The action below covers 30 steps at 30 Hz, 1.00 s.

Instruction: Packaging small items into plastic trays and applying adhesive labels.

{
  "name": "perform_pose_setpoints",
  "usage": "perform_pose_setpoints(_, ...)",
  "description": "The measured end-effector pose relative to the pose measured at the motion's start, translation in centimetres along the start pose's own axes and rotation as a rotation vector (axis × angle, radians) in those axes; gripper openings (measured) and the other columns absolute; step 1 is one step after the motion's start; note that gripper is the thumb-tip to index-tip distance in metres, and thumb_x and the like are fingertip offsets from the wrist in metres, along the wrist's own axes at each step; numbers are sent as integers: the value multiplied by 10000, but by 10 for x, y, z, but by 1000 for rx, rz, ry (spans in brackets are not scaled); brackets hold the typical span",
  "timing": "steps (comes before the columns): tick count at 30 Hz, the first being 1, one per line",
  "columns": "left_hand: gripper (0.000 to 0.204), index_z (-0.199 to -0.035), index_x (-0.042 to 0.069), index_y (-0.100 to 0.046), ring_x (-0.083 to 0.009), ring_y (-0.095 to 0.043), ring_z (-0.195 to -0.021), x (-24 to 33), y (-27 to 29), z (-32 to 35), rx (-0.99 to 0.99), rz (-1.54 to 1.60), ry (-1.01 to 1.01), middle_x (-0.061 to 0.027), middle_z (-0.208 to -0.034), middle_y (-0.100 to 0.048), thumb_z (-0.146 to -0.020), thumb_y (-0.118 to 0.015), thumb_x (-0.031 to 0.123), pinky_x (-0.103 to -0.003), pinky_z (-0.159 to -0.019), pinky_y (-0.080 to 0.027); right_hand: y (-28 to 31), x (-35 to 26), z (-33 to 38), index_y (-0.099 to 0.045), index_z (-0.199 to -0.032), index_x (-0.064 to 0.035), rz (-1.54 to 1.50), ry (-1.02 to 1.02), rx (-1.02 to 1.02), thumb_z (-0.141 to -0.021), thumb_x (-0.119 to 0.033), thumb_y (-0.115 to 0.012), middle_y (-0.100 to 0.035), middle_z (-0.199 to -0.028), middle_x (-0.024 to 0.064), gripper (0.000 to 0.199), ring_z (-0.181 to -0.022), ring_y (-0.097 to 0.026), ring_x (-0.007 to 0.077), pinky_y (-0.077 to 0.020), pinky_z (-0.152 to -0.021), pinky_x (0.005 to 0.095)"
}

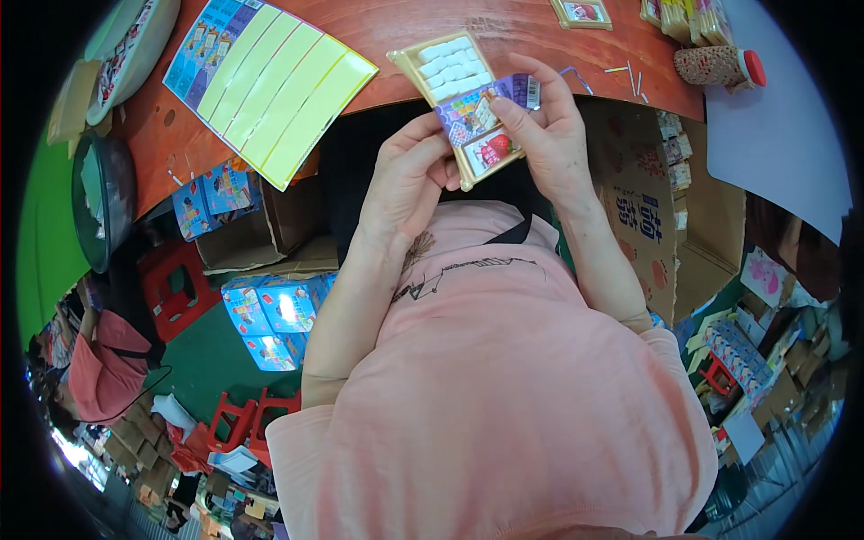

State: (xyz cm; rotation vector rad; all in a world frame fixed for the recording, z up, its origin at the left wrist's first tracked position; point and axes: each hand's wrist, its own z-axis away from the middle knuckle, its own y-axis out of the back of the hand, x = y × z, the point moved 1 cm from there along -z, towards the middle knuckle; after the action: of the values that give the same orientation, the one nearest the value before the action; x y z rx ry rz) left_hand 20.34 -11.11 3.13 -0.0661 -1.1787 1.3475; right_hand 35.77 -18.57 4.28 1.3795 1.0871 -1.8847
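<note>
Above the near edge of the table, both my hands hold a small cream-coloured tray (450,65) with rows of white pieces in it. A purple printed paper label (468,115) lies across the tray's middle. My left hand (409,171) grips the tray's lower left side, its fingers curled behind it. With its thumb on the front, my right hand (553,135) pinches the label and tray from the right; part of the label sticks out between its fingers. A strawberry picture card (492,151) shows at the tray's lower end.
A sheet of yellow labels (283,94) lies on the red-brown table (378,27), left of my hands. Another small tray (582,13) is at the far side. A red-lidded jar (720,67) stands at right, near small sticks. A cardboard box (634,198) is below. Another person (112,364) is at left.
</note>
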Motion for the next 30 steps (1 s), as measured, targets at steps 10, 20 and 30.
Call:
perform_pose_setpoints(10,365,-1235,-13,-623,-160,-680,-981,17,11,5,-65,-113,-69,-114,-1132,-703,-888,-718,47,-308,-869,-542,5,-22,3,-436,-1377,-10,13,94,-102,-935,8,-637,-638,-1124,77,486,-951,-645,122,-517,-890,262)
perform_pose_setpoints(20,212,-1054,-10,-705,-170,-659,-962,46,12,21,-65,-675,-386,-74,-1092,-704,-845,-711,-44,-306,-866,-536,16,-75,5,-676,-1041,42,596,195,-488,-915,111,-537,-672,-1122,126,200,-972,-673,171,-574,-781,267)
perform_pose_setpoints(30,305,-1033,70,-722,-279,-603,-950,48,-15,30,-554,-1146,-859,-104,-1032,-669,-730,-751,67,-356,-790,-509,21,-74,2,-726,-992,-21,554,345,-730,-871,67,-581,-578,-1015,97,209,-901,-570,201,-456,-761,293)
